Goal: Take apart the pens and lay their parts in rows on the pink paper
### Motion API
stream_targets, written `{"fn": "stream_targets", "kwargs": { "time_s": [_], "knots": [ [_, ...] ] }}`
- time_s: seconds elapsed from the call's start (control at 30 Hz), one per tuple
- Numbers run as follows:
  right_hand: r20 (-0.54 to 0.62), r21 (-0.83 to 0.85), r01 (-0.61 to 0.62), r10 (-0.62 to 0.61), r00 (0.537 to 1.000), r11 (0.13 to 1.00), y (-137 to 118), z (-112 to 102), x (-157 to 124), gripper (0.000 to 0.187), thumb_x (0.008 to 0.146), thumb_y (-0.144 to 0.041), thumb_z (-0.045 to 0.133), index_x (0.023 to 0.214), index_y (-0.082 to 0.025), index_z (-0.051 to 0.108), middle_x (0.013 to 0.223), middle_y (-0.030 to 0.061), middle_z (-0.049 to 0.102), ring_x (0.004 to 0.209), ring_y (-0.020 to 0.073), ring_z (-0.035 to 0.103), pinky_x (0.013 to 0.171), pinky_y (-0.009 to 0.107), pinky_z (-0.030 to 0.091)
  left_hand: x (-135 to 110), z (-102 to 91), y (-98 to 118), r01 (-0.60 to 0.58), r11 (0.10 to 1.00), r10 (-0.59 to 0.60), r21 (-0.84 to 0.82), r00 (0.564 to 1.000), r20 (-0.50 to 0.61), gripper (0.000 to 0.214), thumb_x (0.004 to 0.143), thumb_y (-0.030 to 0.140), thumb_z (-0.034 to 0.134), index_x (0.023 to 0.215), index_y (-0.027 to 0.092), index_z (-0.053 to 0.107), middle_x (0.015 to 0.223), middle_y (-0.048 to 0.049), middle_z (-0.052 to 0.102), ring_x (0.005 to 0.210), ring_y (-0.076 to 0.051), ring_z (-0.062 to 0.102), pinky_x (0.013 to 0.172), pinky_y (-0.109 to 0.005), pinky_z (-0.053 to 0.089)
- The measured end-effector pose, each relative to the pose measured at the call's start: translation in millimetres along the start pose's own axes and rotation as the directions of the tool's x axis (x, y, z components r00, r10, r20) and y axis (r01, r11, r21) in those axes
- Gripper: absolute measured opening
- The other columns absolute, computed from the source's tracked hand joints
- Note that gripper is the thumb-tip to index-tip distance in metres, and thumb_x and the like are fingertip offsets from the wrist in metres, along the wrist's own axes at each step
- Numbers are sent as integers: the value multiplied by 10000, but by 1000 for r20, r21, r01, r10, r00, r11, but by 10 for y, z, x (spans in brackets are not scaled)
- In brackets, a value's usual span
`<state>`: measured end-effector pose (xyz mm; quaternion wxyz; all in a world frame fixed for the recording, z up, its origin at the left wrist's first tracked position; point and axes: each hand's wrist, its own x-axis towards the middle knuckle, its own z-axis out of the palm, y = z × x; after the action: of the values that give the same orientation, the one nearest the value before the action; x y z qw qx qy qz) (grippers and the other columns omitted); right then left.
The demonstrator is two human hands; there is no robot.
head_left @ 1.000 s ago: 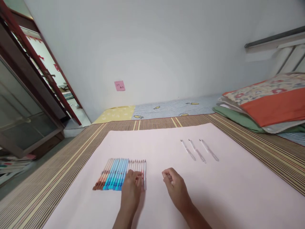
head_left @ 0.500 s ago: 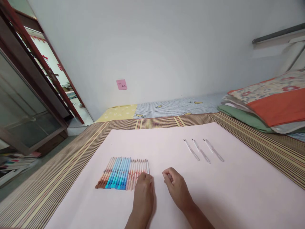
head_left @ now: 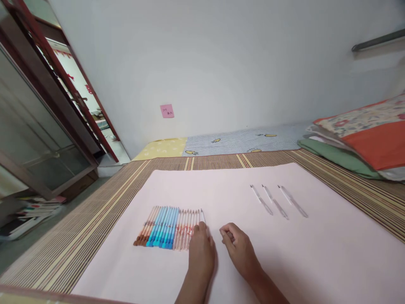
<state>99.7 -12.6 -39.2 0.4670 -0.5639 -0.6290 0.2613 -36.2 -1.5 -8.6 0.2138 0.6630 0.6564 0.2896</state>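
Observation:
My left hand is closed on a white pen at the right end of a row, its dark tip showing beyond my fingers. To its left lie pink-and-white pens, then blue pens, then brown-and-peach pens, side by side with tips pointing away. A short gap to the right, my right hand rests near the paper in a loose fist, with nothing visible in it. Three clear-and-white pens lie apart and slanted, farther back on the right.
A large pale pink sheet covers much of a striped mat. Folded bedding is piled at the far right, and a wall with a pink note stands behind. A door is at the left.
My left hand has shifted slightly right with the white pen, which now sits a little apart from the row at its tip. The whole view has also moved slightly.

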Motion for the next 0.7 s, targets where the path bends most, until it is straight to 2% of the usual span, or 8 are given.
{"fn": "stream_targets", "kwargs": {
  "time_s": [0.2,0.3,0.4,0.57,0.63,0.7],
  "knots": [
    [-10,5,-1,1,1000,1000,2,-20,3,258,968,-386,443,822,-225,581,730,10,635,664,175,614,659,276,480,3,37,43,-67,997,66,-39,997,-37,216,854,20,405,863,209,510,869,-87,558,759,-229,570,671,-331,355],
    [-20,15,6,-6,1000,1000,2,-33,5,247,965,-378,452,820,-226,581,734,11,639,668,174,616,658,271,475,12,81,52,-100,994,97,-45,994,-54,149,873,94,446,818,222,496,860,-84,564,774,-243,566,703,-347,372],
    [-22,12,3,-3,1000,1000,4,-48,6,232,965,-365,456,827,-226,581,746,13,647,672,173,615,659,268,472,39,125,65,-70,996,68,-60,997,-45,103,840,124,536,842,218,494,884,-87,573,812,-250,568,719,-346,383],
    [-29,0,-15,15,999,1000,10,-88,7,242,967,-380,453,831,-225,580,742,19,655,654,174,616,626,264,472,98,159,95,-13,995,7,-96,998,-59,242,761,7,526,918,191,527,841,-58,555,751,-212,550,693,-326,366],
    [-41,1,-25,25,999,1000,14,-110,11,244,965,-386,457,831,-226,583,740,21,662,647,175,617,610,263,470,125,170,114,54,947,-80,-318,995,-68,296,702,3,584,927,192,552,766,-15,539,702,-193,524,684,-319,360],
    [-64,18,-49,50,997,999,15,-131,22,247,956,-401,471,831,-225,591,729,21,668,640,178,623,596,264,470,152,184,138,155,781,-191,-606,982,5,328,644,36,654,918,199,575,653,38,508,617,-167,491,640,-303,360]
  ]
}}
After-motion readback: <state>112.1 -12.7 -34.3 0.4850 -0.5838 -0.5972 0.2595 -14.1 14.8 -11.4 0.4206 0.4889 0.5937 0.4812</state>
